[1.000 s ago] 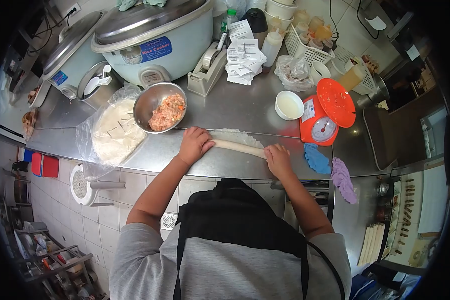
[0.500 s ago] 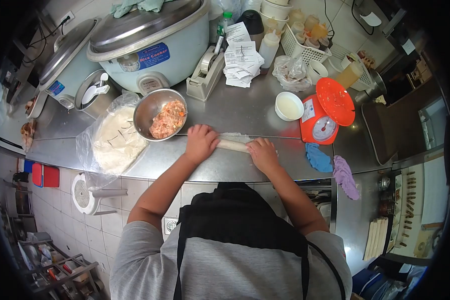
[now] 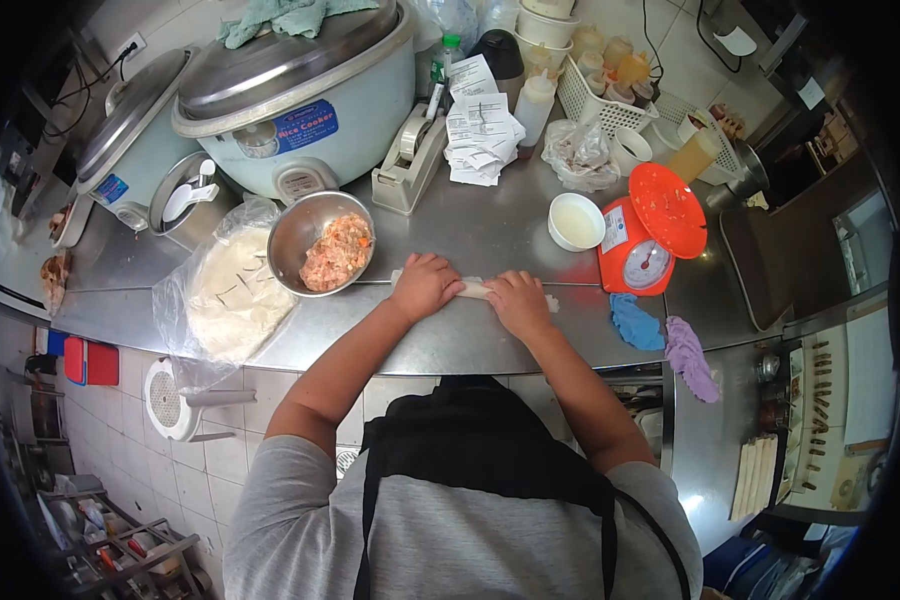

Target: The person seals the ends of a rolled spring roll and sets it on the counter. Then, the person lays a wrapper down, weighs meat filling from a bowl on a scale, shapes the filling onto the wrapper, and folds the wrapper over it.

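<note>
A pale wrapper roll (image 3: 474, 290) lies on the steel counter, mostly covered by my two hands. My left hand (image 3: 427, 286) presses on its left part, fingers together and curved over it. On the right part rests my right hand (image 3: 519, 301), its fingers also curved over the roll. Thin wrapper edges show beyond both hands. Up and to the left stands a metal bowl (image 3: 282, 246) with a pinkish minced filling (image 3: 337, 252). Beside the bowl, a stack of pale wrappers (image 3: 232, 295) lies in an open plastic bag.
Behind are a large rice cooker (image 3: 370, 110), a tape dispenser (image 3: 408, 165) and paper slips (image 3: 482, 130). To the right stand a small white bowl (image 3: 576, 222) and an orange scale (image 3: 635, 245), with blue (image 3: 636, 322) and purple cloths (image 3: 688, 358) near the counter edge.
My hands have come closer together along the roll, the right hand moving left and the left hand slightly right. Less of the roll shows between them.
</note>
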The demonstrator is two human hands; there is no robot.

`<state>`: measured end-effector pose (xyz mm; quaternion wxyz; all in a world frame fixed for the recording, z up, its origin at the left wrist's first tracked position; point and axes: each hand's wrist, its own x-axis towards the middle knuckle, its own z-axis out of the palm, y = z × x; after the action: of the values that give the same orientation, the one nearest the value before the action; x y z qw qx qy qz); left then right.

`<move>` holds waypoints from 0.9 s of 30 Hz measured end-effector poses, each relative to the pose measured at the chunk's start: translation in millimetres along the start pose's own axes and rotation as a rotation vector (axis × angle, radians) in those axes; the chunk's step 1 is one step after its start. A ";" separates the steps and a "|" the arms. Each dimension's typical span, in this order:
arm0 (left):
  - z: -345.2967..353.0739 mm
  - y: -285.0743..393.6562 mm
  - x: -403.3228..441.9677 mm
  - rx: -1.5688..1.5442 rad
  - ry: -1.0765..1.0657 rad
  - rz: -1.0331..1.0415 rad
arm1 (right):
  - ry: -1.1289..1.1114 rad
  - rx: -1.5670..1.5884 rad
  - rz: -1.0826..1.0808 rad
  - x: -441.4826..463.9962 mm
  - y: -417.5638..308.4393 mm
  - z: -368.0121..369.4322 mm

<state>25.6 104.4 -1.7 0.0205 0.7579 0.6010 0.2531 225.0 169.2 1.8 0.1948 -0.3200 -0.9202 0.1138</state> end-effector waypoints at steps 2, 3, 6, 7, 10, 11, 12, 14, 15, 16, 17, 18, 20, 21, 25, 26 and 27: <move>-3.4 4.7 4.5 0.077 0.078 -0.005 | -0.069 0.028 0.043 8.0 4.1 -3.1; -4.8 8.2 7.4 0.116 0.118 -0.007 | -0.082 0.026 0.056 11.3 7.0 -2.3; 4.0 14.6 7.8 0.077 0.154 0.107 | -0.099 -0.005 0.073 18.1 12.3 1.1; 5.8 13.3 8.2 0.058 0.133 0.082 | -0.093 -0.035 0.064 19.6 11.3 -0.3; 9.7 9.9 10.1 0.020 0.058 0.017 | 0.005 -0.144 0.013 22.2 7.7 5.2; 8.6 7.2 10.5 0.020 0.030 0.006 | 0.055 -0.191 -0.005 24.2 6.6 7.2; 9.2 5.5 14.7 0.015 0.005 0.007 | -0.031 -0.215 -0.012 25.0 1.4 7.2; 15.9 1.4 15.1 -0.017 0.073 0.033 | -0.070 -0.226 -0.028 19.2 -3.9 4.4; 15.8 2.8 14.0 -0.029 0.050 0.015 | -0.026 -0.208 -0.049 14.5 -3.5 4.5; 14.8 4.9 12.6 -0.036 0.027 -0.003 | -0.021 -0.202 -0.049 11.7 -2.7 7.3; 14.5 5.8 9.5 -0.052 0.035 0.010 | -0.018 -0.189 -0.054 7.8 -2.6 9.5; 13.7 7.9 5.1 -0.062 0.040 0.016 | 0.001 -0.168 -0.053 1.1 -4.7 9.4; 10.7 18.9 -9.9 -0.064 0.018 0.005 | 0.031 -0.114 -0.072 -9.9 -8.8 10.2; 8.7 22.3 -13.9 -0.061 0.006 -0.013 | 0.032 -0.101 -0.077 -13.8 -11.1 6.8; -1.1 45.4 -26.7 0.041 0.180 0.006 | -0.121 -0.058 -0.030 -23.7 -20.9 1.0; -6.0 50.1 -27.5 0.025 0.240 -0.051 | -0.196 -0.051 -0.019 -17.5 -21.0 0.9; -11.9 52.3 -29.6 0.017 0.304 -0.115 | -0.270 0.039 0.020 -12.2 -18.7 0.8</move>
<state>63.4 59.4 15.5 -0.0626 0.6754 0.6417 0.3580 223.2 147.1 3.8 0.0743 -0.3071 -0.9324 0.1754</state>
